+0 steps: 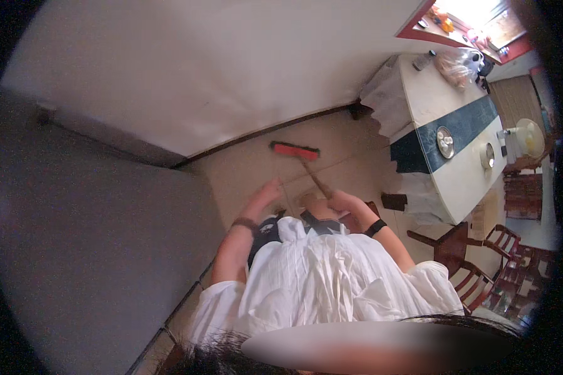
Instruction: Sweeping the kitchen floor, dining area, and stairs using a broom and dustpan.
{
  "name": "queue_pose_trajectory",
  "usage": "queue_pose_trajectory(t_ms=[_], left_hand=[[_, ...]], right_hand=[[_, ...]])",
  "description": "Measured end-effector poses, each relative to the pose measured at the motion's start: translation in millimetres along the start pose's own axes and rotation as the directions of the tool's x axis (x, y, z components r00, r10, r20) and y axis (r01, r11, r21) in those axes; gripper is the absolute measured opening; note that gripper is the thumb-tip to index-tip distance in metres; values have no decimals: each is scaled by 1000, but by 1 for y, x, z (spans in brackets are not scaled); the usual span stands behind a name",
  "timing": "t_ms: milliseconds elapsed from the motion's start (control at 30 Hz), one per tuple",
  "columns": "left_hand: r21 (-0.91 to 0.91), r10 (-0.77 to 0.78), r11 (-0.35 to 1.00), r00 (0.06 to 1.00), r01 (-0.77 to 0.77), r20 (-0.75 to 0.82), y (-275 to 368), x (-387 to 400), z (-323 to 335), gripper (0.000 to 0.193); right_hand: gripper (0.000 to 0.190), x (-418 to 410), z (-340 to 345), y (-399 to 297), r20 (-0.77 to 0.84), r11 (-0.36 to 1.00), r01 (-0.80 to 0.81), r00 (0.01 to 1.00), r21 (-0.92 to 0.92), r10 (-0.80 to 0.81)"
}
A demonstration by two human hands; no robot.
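A broom with a red head and dark bristles (295, 150) rests on the tiled floor in front of me, near the foot of the pale wall. Its stick runs back to my right hand (344, 201), which is closed around it and has a black band on the wrist. To the left of the stick, my left hand (270, 190) hangs in front of my body, apart from the broom. That hand is blurred, so its finger positions are unclear. A brown bracelet circles the left wrist.
A cloth-covered table (473, 183) at right holds a plate of white round items (445, 142), a metal bowl (487, 155), a plastic bag (459, 68) and a bottle (423, 61). Wooden chairs (471, 283) are below it. A grey wall (98, 243) rises close on my left.
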State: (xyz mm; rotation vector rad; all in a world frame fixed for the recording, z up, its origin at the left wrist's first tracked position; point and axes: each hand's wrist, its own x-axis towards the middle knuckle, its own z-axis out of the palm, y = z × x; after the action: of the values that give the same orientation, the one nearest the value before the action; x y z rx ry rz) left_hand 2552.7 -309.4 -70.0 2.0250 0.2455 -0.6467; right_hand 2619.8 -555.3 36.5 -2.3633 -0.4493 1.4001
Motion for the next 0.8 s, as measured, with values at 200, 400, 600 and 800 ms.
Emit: queue_pose_trajectory(t_ms=[200,400,600,800], left_hand=[[255,353,898,933,-358,65,92,-43,9,38],[-552,63,832,977,62,204,89,-67,3,26],[127,638,763,770,-634,12,92,-31,37,19],[-52,749,660,662,-749,-33,90,6,54,16]], right_hand=[[21,13,24,-54,213,915,400,891,45,-400],[32,-11,26,-75,222,918,18,968,395,-115],[30,-81,-1,-89,-21,906,154,987,395,-159],[25,-82,6,-81,-203,863,276,957,422,-207]])
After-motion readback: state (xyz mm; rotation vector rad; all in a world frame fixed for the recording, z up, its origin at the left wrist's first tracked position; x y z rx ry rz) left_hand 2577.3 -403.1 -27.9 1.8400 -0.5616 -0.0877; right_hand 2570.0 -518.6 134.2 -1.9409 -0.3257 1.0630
